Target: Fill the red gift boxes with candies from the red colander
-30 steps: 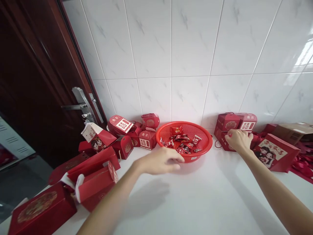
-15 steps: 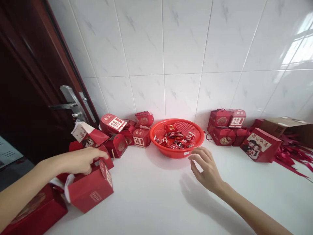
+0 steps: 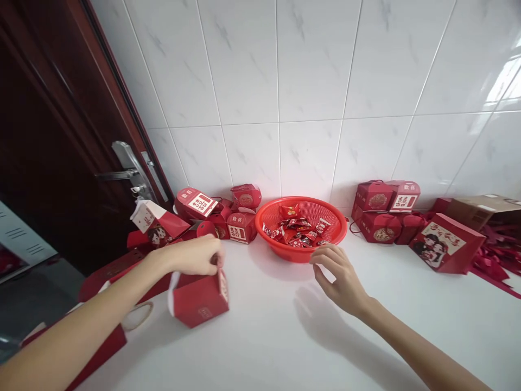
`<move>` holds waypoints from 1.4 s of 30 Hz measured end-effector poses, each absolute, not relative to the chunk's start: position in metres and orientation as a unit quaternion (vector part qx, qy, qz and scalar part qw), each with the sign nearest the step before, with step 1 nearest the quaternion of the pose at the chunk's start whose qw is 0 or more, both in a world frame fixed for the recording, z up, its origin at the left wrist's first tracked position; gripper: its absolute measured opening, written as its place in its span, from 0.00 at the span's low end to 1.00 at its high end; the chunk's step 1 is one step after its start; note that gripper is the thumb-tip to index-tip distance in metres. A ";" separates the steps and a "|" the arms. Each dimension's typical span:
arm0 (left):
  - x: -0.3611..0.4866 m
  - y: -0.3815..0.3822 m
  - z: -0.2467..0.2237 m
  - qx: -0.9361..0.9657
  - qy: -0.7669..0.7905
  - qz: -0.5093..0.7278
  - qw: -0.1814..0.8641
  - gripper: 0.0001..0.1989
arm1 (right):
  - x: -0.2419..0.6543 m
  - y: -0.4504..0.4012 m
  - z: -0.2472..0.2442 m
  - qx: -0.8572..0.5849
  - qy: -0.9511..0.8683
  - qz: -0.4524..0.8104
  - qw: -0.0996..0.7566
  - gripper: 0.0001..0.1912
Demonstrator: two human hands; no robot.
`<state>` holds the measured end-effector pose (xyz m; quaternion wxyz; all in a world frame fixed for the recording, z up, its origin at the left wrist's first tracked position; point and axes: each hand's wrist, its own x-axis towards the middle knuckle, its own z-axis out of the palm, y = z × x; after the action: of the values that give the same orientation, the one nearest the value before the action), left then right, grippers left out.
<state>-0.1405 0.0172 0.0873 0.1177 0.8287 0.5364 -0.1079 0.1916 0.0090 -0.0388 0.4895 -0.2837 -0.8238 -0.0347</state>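
My left hand [image 3: 199,255] is closed on the upper edge of a red gift box [image 3: 199,301] at the left of the white table. The box shows a pale side on its left. My right hand [image 3: 340,277] hovers by the front right rim of a red mesh basket [image 3: 274,251], its fingers curved and apart, holding nothing. Inside the basket lie several red wrapped sweets [image 3: 299,225].
Red boxes [image 3: 240,225] crowd the left and back left. More boxes [image 3: 380,227] are stacked against the tiled wall at the right, near a cardboard box [image 3: 476,209] and dark red ribbons [image 3: 499,244]. A door handle [image 3: 130,172] is at the left.
My left hand has moved right with the red box, away from the other boxes at the left. My right hand stays near the basket. The view has shifted slightly left.
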 end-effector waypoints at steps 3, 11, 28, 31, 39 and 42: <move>-0.105 0.026 0.092 0.863 0.480 -0.099 0.124 0.10 | 0.179 0.008 -0.019 -0.285 -0.824 0.014 0.490 0.09; -0.027 0.041 0.076 0.909 0.363 -0.050 0.199 0.08 | 0.155 -0.014 0.006 -0.239 -0.936 0.086 0.244 0.07; -0.065 0.033 0.049 0.879 0.413 0.037 0.234 0.28 | 0.170 -0.012 0.002 -0.364 -0.923 -0.009 0.127 0.07; -0.065 0.030 0.050 0.881 0.402 0.010 0.249 0.26 | 0.170 -0.013 0.001 -0.357 -0.924 -0.003 0.140 0.06; -0.064 0.032 0.046 0.874 0.387 0.095 0.277 0.19 | 0.169 -0.018 0.006 -0.297 -0.929 0.002 0.220 0.08; -0.065 0.037 0.043 0.877 0.386 0.100 0.268 0.16 | 0.171 -0.021 0.010 -0.255 -0.930 0.040 0.264 0.10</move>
<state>-0.0650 0.0370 0.0433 0.2682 0.8770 0.3858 0.1005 0.1707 -0.0208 0.0100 0.2636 -0.2548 -0.9295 0.0400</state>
